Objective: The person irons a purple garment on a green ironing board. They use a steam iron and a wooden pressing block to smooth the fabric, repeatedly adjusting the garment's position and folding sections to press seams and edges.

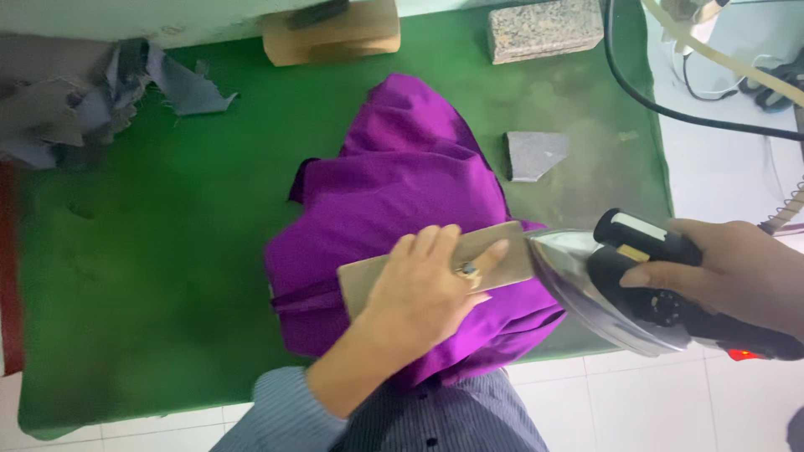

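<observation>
Purple cloth being pressed against a cardboard guide on a green ironing table

Purple fabric (402, 201) is lying bunched on the green padded table (151, 251), its near edge hanging off toward the person. The left hand (423, 289) is pressing flat, fingers spread, on a tan cardboard strip (494, 251) laid over the cloth, apparently pinning it so that the fold under it keeps a straight line. Just beside those fingertips, the right hand (737, 272) is gripping the black handle of a steam iron (603, 289), fingers wrapped around it, the shiny soleplate tipped on edge with its nose touching the strip's end. Farther beyond both hands, a wooden block (331, 33), a stone block (544, 29) and grey fabric scraps (75, 109) are sitting well apart.
</observation>
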